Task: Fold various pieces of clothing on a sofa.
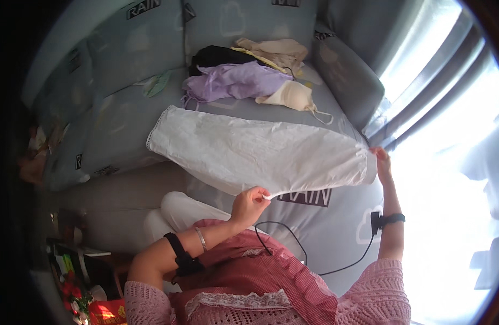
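Head view: I see my left hand (250,203) pinching the white cloth's (260,154) near edge, right hand (382,162) gripping its right end, long axis running left-right over the sofa (119,135).

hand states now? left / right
Left hand: closed, pinching the near edge of the white garment.
Right hand: holding the garment's right end.

The left hand (249,203) is raised near the middle, its fingers curled and pinched shut, forearm bent up from the near left with a thin bangle and a black strap at the wrist. The right hand (382,162) reaches farther out on the right, arm nearly straight, fingers closed, a black band round the wrist.
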The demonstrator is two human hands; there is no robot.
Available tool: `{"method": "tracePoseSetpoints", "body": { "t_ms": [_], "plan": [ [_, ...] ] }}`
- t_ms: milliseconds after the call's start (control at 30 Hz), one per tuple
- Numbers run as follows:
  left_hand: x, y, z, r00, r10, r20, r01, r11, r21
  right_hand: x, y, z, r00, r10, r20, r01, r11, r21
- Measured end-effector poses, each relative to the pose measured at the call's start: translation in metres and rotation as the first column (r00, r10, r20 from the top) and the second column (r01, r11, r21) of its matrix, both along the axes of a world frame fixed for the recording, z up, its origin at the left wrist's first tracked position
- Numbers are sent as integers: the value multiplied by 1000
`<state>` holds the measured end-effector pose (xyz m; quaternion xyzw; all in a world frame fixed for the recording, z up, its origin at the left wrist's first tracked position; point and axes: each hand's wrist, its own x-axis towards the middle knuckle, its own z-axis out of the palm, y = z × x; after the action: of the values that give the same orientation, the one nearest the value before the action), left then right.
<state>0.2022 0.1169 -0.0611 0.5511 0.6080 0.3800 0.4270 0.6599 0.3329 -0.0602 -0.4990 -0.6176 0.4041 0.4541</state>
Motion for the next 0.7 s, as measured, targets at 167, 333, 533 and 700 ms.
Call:
{"method": "tracePoseSetpoints", "body": {
  "t_ms": [167,333,533,700],
  "plan": [
    [46,12,-1,938,-343,50,345,938,-38,59,-3,36,927,-276,255,281,960,19],
    [67,3,-23,713,-654,251,697,624,-354,98,-32,0,898,-371,236,435,831,-346],
    [-46,17,10,838,-240,490,495,714,-496,90,-81,-60,871,-486,74,446,719,-533],
    [-108,12,24,905,15,425,252,785,-566,84,-108,-45,941,-318,-117,193,786,-587]
  ]
}}
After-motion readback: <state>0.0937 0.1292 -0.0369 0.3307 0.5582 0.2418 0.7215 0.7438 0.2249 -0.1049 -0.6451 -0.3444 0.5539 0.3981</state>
